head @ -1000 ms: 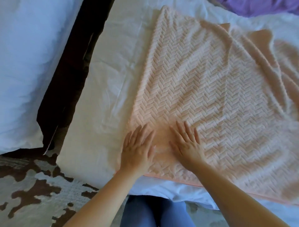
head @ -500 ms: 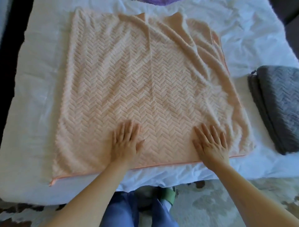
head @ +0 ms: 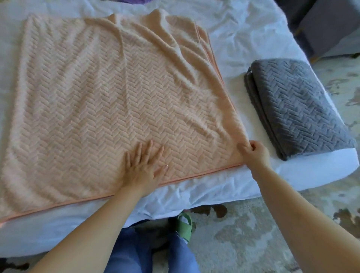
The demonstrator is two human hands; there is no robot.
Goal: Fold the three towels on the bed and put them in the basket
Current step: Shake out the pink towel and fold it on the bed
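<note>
A large peach towel (head: 101, 101) with a herringbone weave lies spread over the white bed (head: 243, 39), wrinkled along its right side. My left hand (head: 143, 167) presses flat on it near the front hem, fingers straight. My right hand (head: 255, 154) pinches the towel's near right corner between thumb and curled fingers. A folded grey towel (head: 298, 105) sits on the bed's right end, apart from both hands. A strip of purple cloth (head: 136, 1) shows at the top edge. No basket is in view.
The bed's front edge runs just in front of my legs in blue jeans (head: 140, 249) and a green sandal (head: 185, 226). A patterned rug (head: 253, 233) covers the floor. Grey furniture (head: 327, 27) stands at the top right.
My right hand slid right off the towel's surface and took hold of its near right corner. My left hand stayed flat on the towel. The view shifted right, showing more of the grey towel.
</note>
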